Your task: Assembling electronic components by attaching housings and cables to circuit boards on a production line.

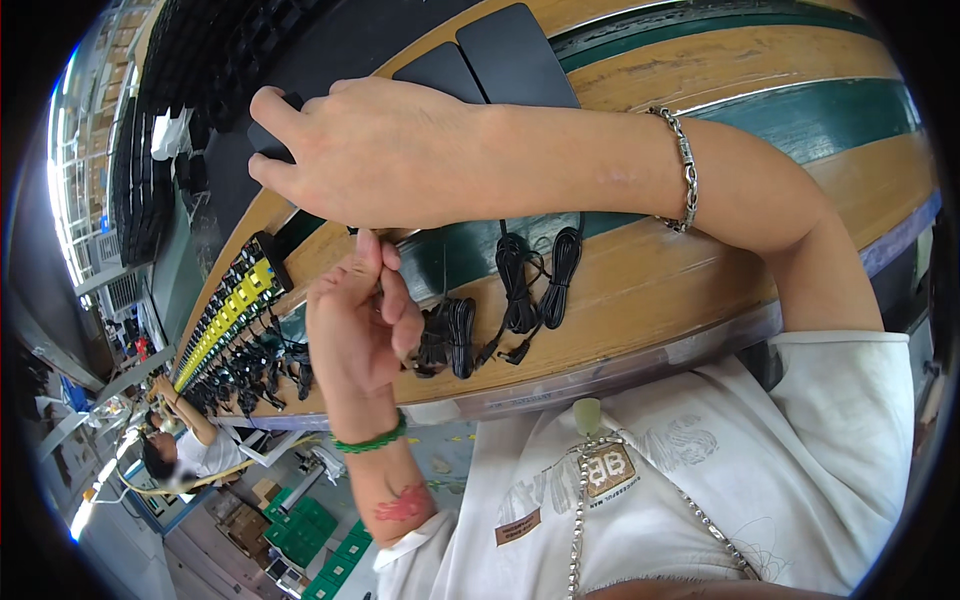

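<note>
My right hand (370, 150) reaches across to the left, its thumb and a finger closed around a small black box (272, 142), mostly hidden behind the hand. Just below it is my left hand (365, 320), palm turned up and fingers curled in a pinch; whatever lies between the fingertips cannot be made out. Two flat dark rectangular boxes (510, 50) lie on the bench beyond my right forearm. On this side of that forearm rest bundled black cables (515, 285), with another black cable bundle (460, 335) close beside my left hand.
The wooden bench (640, 290) has green strips and curves away left. Along it stands a row of black and yellow pieces (235, 300) with dangling black cables (255, 375). Black racks (155, 150) line the far side. Another person (195, 445) is farther down the bench.
</note>
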Tool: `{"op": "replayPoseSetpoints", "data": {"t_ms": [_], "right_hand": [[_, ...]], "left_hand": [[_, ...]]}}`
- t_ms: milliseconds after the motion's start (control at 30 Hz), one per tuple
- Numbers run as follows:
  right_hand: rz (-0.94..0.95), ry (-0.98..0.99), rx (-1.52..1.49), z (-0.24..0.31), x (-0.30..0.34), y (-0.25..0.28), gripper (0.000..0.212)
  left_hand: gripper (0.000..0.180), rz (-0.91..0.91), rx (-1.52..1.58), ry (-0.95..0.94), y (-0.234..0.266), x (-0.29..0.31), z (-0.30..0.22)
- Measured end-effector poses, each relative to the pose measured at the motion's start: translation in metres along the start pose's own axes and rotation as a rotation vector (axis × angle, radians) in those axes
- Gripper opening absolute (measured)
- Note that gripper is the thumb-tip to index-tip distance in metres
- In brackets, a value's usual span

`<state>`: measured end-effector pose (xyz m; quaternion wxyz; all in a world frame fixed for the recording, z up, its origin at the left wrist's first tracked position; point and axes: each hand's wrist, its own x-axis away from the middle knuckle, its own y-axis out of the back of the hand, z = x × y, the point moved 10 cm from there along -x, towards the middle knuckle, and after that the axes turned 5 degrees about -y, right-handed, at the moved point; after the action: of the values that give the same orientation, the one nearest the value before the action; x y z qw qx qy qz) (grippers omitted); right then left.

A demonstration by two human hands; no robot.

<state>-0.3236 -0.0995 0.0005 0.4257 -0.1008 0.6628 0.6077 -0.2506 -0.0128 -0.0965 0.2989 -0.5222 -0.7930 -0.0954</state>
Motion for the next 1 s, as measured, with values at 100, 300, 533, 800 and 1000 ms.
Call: {"op": "replayPoseSetpoints", "data": {"t_ms": [100, 300, 533, 800, 1000], "right_hand": [[-0.041, 0.002, -0.015, 0.002, -0.001, 0.003, 0.033], [0.028, -0.021, -0.018, 0.001, -0.001, 0.007, 0.037], [0.111, -0.058, -0.053, 0.0, -0.003, 0.002, 0.042], [0.197, -0.113, -0.097, -0.01, -0.006, 0.01, 0.045], [0.247, 0.001, -0.218, 0.002, 0.004, 0.016, 0.036]], "left_hand": [[0.032, 0.087, 0.049, 0.077, -0.004, -0.002, -0.005], [0.033, -0.027, -0.042, -0.015, -0.003, 0.005, 0.005], [0.033, -0.105, -0.141, -0.155, -0.001, 0.008, 0.001], [0.029, -0.024, 0.058, -0.194, -0.007, 0.007, 0.004], [0.027, 0.012, 0.152, -0.247, -0.006, 0.008, 0.008]]}}
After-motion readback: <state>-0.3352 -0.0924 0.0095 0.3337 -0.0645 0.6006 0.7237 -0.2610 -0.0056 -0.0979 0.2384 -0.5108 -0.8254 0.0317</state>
